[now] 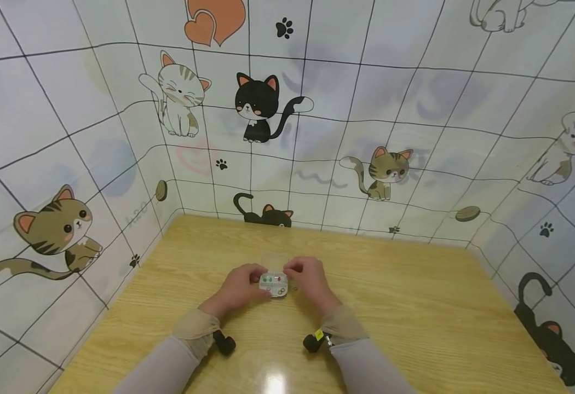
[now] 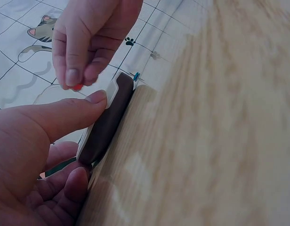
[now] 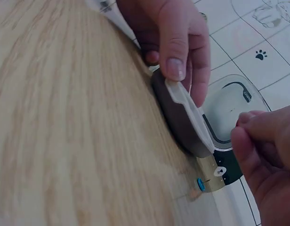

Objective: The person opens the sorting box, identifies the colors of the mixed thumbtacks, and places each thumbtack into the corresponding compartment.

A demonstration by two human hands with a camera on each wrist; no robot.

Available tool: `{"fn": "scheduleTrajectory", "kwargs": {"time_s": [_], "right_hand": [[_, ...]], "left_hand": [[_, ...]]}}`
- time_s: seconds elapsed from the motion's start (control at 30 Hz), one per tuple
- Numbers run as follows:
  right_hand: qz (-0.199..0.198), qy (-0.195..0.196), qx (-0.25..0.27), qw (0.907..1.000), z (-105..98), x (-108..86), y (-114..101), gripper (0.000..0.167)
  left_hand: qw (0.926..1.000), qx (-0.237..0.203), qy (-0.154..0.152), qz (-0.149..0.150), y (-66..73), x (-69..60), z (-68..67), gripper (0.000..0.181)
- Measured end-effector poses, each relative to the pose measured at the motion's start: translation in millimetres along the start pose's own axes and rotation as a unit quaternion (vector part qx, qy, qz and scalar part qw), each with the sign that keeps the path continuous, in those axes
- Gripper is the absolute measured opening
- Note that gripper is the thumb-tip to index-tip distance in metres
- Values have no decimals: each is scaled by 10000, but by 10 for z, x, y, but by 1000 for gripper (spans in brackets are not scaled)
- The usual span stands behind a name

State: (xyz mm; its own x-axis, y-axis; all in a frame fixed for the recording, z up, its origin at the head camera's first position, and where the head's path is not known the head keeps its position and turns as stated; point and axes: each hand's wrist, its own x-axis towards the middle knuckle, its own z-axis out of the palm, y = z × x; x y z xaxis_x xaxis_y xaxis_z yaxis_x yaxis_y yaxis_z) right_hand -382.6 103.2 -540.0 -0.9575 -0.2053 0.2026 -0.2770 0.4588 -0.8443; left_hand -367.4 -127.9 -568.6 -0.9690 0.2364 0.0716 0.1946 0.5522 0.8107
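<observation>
A small white compartment box (image 1: 273, 285) with a dark underside sits on the table, its clear lid (image 3: 229, 110) flipped up at the back. Green and red bits lie in its far compartments, with small ring-like pieces in the near ones. My left hand (image 1: 240, 285) grips the box by its left side, the thumb (image 2: 84, 110) on the rim in the left wrist view. Just right of the box, my right hand (image 1: 309, 279) pinches a tiny red piece (image 2: 77, 87) between thumb and fingertips. Most of that piece is hidden by the fingers.
A small blue piece (image 3: 200, 184) lies on the table close to the box's right side. The wooden table (image 1: 415, 306) extends to both sides. Behind and beside it hangs a white sheet (image 1: 327, 137) printed with cats and grid lines.
</observation>
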Motion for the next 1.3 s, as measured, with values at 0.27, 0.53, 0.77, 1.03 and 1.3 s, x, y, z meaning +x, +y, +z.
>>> {"fn": "scheduleTrajectory", "kwargs": {"time_s": [0.27, 0.53, 0.77, 1.03, 1.3], "right_hand": [[-361, -121, -757, 9964, 64, -32, -8, 8], [-332, -141, -676, 9971, 35, -9, 44, 7], [-173, -669, -406, 9968, -121, 15, 122, 7], [-260, -1497, -932, 9840, -276, 21, 158, 3], [-300, -1828, -1382, 9729, -290, 11, 201, 8]], "left_hand": [[9999, 15, 11, 136, 0, 0, 2, 58], [9999, 37, 31, 91, -2, 5, 1, 57], [10000, 34, -1, 1, -5, 7, 0, 57], [10000, -26, -33, -55, -14, 13, 8, 60], [9999, -19, -13, -113, 2, -2, 6, 62]]}}
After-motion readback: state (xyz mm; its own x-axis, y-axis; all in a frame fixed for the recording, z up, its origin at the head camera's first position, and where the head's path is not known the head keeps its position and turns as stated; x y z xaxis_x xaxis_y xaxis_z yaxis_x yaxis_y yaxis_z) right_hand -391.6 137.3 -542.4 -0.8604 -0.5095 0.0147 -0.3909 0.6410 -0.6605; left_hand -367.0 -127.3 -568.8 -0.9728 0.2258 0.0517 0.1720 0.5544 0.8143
